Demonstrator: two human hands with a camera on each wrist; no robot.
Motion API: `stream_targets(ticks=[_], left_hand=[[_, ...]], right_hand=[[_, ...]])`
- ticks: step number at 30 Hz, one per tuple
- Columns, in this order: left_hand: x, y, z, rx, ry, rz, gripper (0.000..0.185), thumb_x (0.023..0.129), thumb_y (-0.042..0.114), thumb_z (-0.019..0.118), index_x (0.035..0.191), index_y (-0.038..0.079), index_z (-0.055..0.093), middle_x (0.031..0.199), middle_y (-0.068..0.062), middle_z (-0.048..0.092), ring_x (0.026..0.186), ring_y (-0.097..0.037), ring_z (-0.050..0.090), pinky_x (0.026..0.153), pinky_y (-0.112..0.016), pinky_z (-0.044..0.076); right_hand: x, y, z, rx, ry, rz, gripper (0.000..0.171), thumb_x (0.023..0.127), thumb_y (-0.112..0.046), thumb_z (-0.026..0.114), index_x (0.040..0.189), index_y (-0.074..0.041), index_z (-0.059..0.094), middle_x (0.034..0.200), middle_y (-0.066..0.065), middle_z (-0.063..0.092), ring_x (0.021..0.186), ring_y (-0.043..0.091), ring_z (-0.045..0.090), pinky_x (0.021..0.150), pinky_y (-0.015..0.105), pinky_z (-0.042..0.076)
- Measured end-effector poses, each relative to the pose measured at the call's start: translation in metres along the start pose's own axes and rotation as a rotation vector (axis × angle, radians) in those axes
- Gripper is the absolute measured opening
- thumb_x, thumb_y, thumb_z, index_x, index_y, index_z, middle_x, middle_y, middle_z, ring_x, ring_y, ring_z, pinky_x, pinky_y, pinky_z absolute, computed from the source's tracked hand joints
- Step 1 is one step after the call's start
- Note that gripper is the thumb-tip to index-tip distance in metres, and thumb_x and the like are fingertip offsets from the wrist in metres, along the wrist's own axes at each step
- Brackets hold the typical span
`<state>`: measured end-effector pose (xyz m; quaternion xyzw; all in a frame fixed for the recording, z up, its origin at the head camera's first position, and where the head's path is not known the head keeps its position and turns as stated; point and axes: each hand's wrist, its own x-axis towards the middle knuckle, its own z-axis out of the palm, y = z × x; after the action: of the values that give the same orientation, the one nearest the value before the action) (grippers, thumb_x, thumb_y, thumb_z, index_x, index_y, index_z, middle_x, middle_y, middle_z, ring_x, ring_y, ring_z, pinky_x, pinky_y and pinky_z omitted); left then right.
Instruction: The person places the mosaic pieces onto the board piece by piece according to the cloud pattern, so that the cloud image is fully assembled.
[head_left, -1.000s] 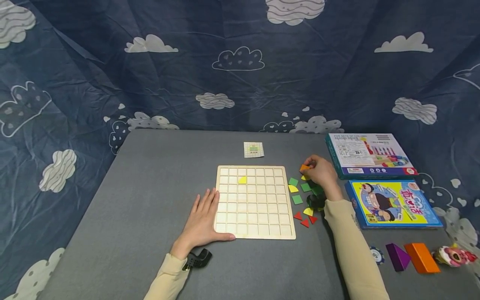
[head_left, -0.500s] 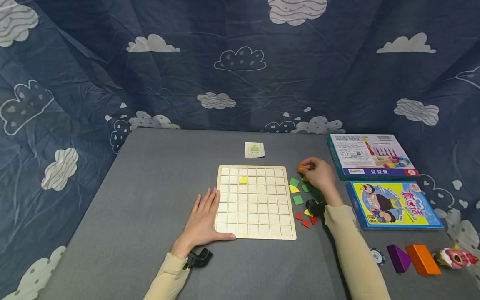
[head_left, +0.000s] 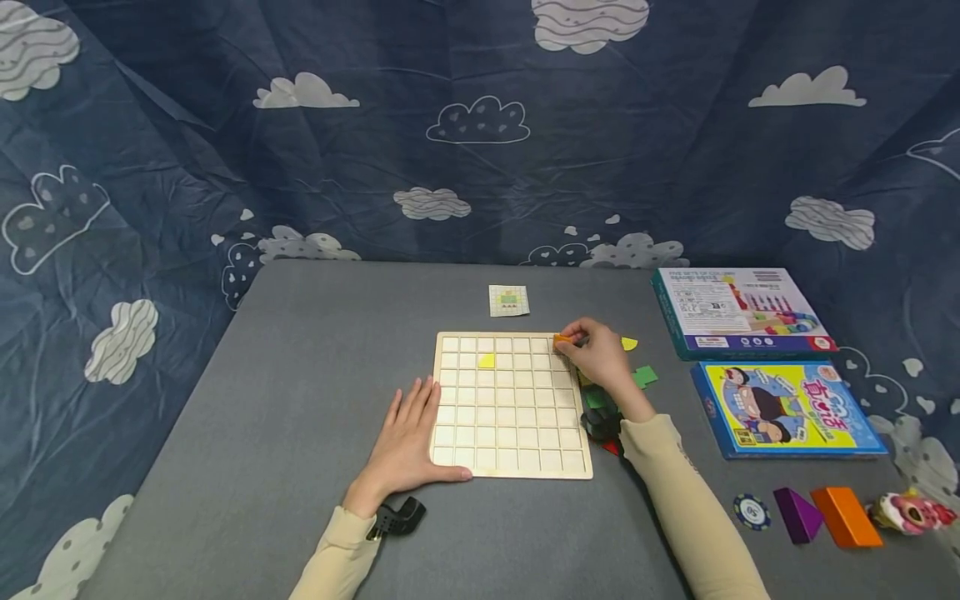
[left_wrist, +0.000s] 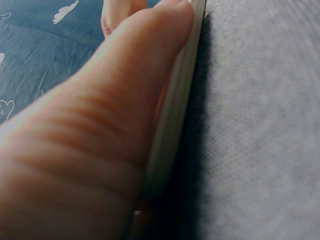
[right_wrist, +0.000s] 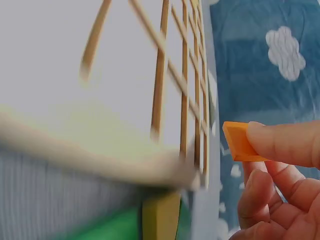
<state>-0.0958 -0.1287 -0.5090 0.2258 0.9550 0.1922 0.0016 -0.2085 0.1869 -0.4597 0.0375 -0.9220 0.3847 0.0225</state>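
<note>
Since a second ago we have carried the orange piece (head_left: pixel 561 339) left from the loose tiles to the top right corner of the wooden grid board (head_left: pixel 510 404). Our right hand (head_left: pixel 600 357) pinches it; in the wrist view its flat edge (right_wrist: pixel 239 141) points toward the board, its full shape hidden by fingers. Our left hand (head_left: pixel 405 437) lies flat, fingers straight, against the board's left edge.

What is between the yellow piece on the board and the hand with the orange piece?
Only empty board squares lie between the yellow piece and the right hand pinching the orange piece, in the head view.
</note>
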Motion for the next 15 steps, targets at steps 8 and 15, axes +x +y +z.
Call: stream_targets(ticks=[8,15], left_hand=[[0.001,-0.001,0.001,0.005,-0.008,-0.009,0.13,0.064,0.086,0.054,0.152,0.003,0.006,0.157,-0.013,0.004,0.143,-0.025,-0.001,0.113,-0.043,-0.005],[0.001,0.001,0.001,0.012,-0.023,-0.024,0.131,0.064,0.086,0.055,0.152,0.003,0.005,0.157,-0.013,0.004,0.143,-0.024,-0.002,0.113,-0.042,-0.006]], right_hand=[[-0.001,-0.02,0.019,0.076,-0.055,-0.054,0.013,0.083,-0.016,0.074,0.089,-0.006,0.067,0.079,0.005,0.061,0.059,0.02,0.048,0.051,0.031,0.038],[0.002,-0.033,0.031,0.113,-0.09,-0.056,0.012,0.082,-0.017,0.077,0.087,-0.007,0.071,0.076,0.001,0.065,0.064,0.017,0.053,0.054,0.028,0.038]])
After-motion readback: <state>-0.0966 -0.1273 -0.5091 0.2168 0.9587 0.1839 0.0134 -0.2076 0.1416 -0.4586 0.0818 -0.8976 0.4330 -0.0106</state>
